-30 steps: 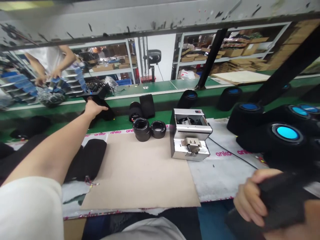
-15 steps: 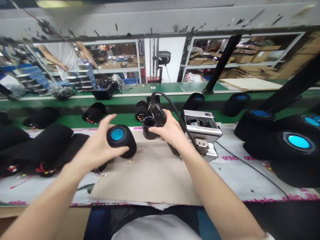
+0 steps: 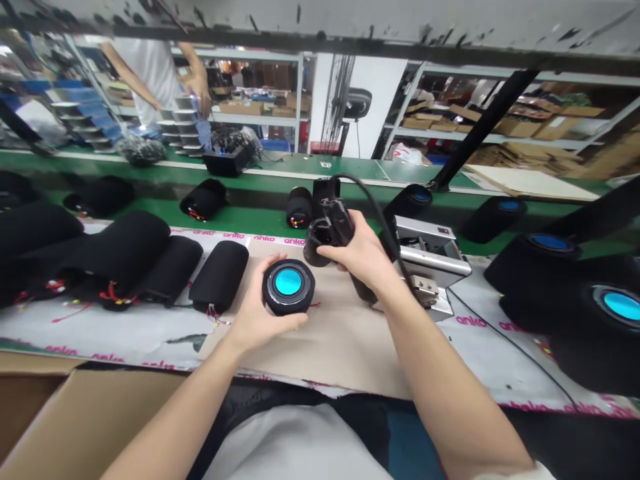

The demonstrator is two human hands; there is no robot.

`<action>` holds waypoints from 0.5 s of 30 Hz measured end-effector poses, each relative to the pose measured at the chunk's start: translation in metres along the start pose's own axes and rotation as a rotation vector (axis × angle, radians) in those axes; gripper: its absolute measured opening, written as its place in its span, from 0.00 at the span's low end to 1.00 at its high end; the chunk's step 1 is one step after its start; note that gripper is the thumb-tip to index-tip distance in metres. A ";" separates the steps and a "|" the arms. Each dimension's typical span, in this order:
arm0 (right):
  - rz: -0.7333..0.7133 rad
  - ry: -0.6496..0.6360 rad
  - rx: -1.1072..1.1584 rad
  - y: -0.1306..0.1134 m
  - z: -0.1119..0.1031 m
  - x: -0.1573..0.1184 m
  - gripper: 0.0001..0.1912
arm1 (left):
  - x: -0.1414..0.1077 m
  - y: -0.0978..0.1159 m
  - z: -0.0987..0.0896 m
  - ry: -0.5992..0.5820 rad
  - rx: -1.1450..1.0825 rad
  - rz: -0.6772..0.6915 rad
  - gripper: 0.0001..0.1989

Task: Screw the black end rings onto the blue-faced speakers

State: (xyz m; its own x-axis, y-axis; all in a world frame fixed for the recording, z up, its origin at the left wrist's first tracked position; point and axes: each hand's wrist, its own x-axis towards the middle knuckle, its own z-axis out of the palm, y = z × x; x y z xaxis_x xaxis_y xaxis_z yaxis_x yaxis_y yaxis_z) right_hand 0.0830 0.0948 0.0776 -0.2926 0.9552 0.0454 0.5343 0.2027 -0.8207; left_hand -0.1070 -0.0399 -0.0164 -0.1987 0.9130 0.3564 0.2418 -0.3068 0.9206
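My left hand is wrapped round the side of a black cylindrical speaker, whose round blue face points up over the cardboard sheet. In my right hand is a black corded tool, tilted, with its cable looping up and back. Just left of the tool, close to my right thumb, stands a small dark round container. Beyond it are a black cylinder with wires and another dark object.
Several black cloth-covered cylinders with loose wires lie on the left. On the right are a metal box machine and several blue-faced speakers. Behind the green bench, a person works beside stacked trays.
The view has shifted. My left hand and the speaker have moved right, nearer the tool, and the speaker's blue face is turned more toward the camera. My right hand keeps its hold.
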 end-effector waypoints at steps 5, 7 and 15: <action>-0.040 -0.302 0.224 -0.009 -0.041 -0.052 0.40 | -0.001 0.007 -0.004 -0.060 0.029 -0.030 0.48; -0.062 -0.414 0.219 -0.008 -0.050 -0.059 0.43 | -0.003 0.008 0.003 -0.078 -0.012 -0.025 0.48; -0.397 -0.785 -0.034 -0.009 -0.052 -0.030 0.35 | -0.005 0.005 0.025 -0.187 -0.148 0.020 0.54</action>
State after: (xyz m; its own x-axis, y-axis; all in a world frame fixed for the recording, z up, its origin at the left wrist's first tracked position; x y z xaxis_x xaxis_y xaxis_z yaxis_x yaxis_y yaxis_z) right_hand 0.1282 0.0758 0.1129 -0.9159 0.3908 -0.0913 0.2969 0.5066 -0.8095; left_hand -0.0809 -0.0394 -0.0180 -0.0125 0.9361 0.3515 0.0989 -0.3486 0.9320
